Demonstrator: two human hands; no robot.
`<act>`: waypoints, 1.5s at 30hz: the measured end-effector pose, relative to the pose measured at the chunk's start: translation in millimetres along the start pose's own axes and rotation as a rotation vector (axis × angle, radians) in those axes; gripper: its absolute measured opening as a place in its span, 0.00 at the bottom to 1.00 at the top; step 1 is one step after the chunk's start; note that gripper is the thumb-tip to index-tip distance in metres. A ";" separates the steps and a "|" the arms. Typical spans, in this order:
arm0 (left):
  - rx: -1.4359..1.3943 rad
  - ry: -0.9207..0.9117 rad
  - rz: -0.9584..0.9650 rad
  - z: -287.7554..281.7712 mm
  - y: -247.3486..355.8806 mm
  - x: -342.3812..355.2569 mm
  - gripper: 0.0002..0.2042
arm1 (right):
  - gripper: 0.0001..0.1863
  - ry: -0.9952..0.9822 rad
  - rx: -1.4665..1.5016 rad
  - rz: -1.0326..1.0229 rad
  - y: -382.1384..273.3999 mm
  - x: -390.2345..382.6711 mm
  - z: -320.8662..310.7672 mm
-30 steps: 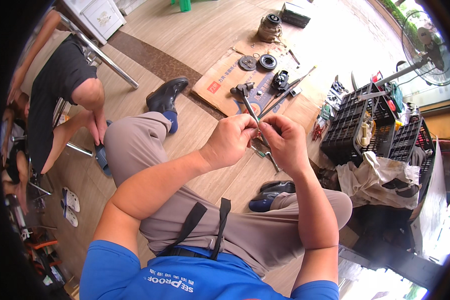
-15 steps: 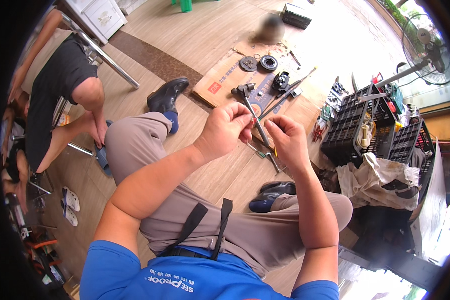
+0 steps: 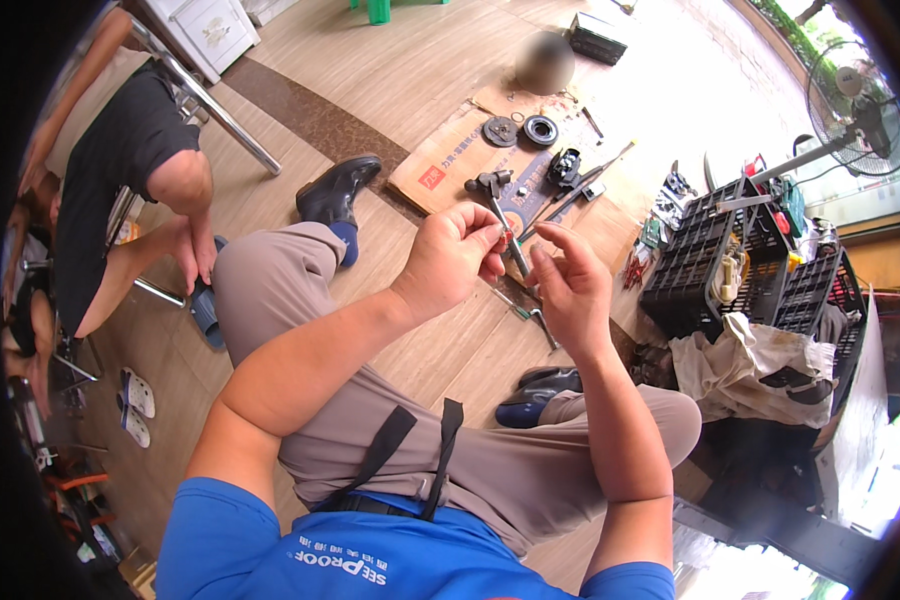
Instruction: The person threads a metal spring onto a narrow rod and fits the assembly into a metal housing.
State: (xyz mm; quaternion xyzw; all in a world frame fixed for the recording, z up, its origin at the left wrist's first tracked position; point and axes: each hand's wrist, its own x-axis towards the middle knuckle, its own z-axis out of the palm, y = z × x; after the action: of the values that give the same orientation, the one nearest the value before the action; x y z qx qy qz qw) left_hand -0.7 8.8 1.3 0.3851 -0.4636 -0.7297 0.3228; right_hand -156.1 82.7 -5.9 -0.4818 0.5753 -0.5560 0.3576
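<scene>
My left hand (image 3: 452, 258) is closed in a pinch, and a small red piece (image 3: 506, 239) shows at its fingertips. The piece is too small to name. Just to its right, my right hand (image 3: 572, 285) has its index finger stretched out and thumb apart, with nothing visible between them. Behind the hands, a metal tool with a long bar (image 3: 511, 236) lies on a flattened cardboard sheet (image 3: 450, 160). A black ring-shaped part (image 3: 540, 130), a grey disc (image 3: 500, 131) and a black mechanical part (image 3: 564, 167) lie farther back on the cardboard.
Black plastic crates (image 3: 685, 260) holding tools stand at the right, with a pale cloth (image 3: 745, 365) draped in front. A standing fan (image 3: 852, 110) is behind them. At the left a person sits on a metal-framed chair (image 3: 232, 125). A black box (image 3: 597, 40) stands at the back.
My right hand's pinch has opened, its index finger lifting away from the thumb. My left hand stays nearly in place with the red piece.
</scene>
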 end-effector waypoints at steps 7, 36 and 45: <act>0.021 0.003 0.034 0.7 -1.3 -1.3 0.05 | 0.09 -0.120 0.173 0.140 12.8 -2.3 17.6; 0.432 -0.108 0.236 15.4 -13.3 -11.4 0.05 | 0.06 -0.119 -0.327 0.057 -13.5 7.9 -12.3; 0.023 -0.042 -0.037 0.5 -4.6 1.4 0.05 | 0.08 -0.149 -0.043 0.302 6.7 5.4 -13.6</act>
State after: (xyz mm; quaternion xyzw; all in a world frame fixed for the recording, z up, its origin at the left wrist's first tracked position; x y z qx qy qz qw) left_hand -2.3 9.5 -3.2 0.3820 -0.4715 -0.7380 0.2951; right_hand -171.5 81.0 -10.1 -0.4373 0.6247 -0.4463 0.4684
